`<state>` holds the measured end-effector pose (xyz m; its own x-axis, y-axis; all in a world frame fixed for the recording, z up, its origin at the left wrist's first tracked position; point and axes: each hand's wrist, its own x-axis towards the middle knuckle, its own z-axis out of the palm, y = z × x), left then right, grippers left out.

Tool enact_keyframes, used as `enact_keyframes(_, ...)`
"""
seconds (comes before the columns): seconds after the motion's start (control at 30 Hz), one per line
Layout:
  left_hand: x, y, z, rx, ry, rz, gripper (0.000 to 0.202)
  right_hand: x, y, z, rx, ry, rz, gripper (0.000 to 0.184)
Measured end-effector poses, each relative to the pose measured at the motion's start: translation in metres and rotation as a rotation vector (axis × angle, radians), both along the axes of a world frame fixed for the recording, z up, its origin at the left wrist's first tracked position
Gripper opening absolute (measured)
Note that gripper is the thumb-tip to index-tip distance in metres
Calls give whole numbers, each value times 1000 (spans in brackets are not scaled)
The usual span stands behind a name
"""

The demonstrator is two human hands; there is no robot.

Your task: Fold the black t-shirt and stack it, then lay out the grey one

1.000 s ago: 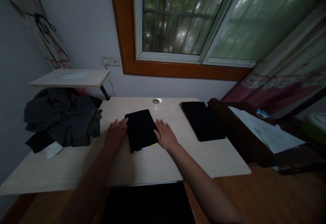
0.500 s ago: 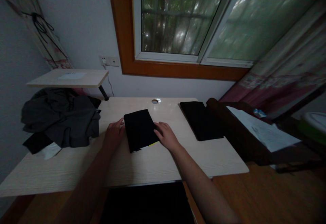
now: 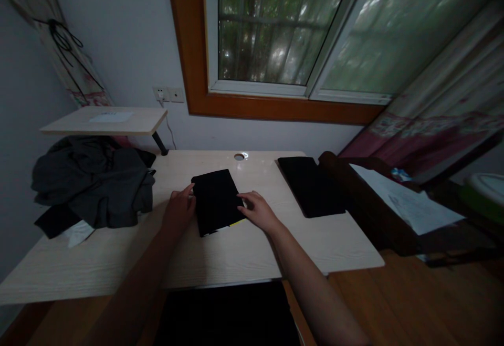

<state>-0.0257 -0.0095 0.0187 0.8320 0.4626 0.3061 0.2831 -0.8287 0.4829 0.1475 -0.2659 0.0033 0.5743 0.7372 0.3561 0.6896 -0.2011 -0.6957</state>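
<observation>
A flat black folder-like item point(image 3: 218, 199) lies slightly turned on the pale desk point(image 3: 236, 262), with white and yellow edges peeking out along its near side. At its left edge is my left hand point(image 3: 179, 210), fingers stretched toward the upper left corner and thumb apart. My right hand point(image 3: 259, 212) is at the opposite edge, its index finger and thumb spread and the tips at the border. Neither hand is wrapped round the item. What it holds inside is hidden by the dark cover.
A larger flat black item point(image 3: 311, 186) lies on the desk's right side. Crumpled dark grey clothing point(image 3: 94, 183) sits on the left, below a small raised shelf point(image 3: 106, 120). Beyond the right edge, a paper sheet point(image 3: 405, 204) rests on dark furniture. A cable hole point(image 3: 239, 156) is at the back.
The fingers of both hands have shifted slightly at the edges of the black item, the right index finger reaching a little farther left. The item itself stays in place.
</observation>
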Motion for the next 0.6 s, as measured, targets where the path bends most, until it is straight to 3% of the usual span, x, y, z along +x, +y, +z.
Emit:
enact_keyframes(0.17,8,-5,-7,-155,-89,7,56,-1,-2,4,-13,56,51,35)
enact_keyframes(0.37,20,-6,-16,-516,-247,-7,66,1,-5,3,-42,108,132,27)
enact_keyframes(0.53,35,-3,-18,-921,-294,142,85,2,-6,4,-8,121,178,21)
enact_keyframes(0.6,42,-4,-14,-1119,-284,147,92,2,-6,6,12,123,195,18)
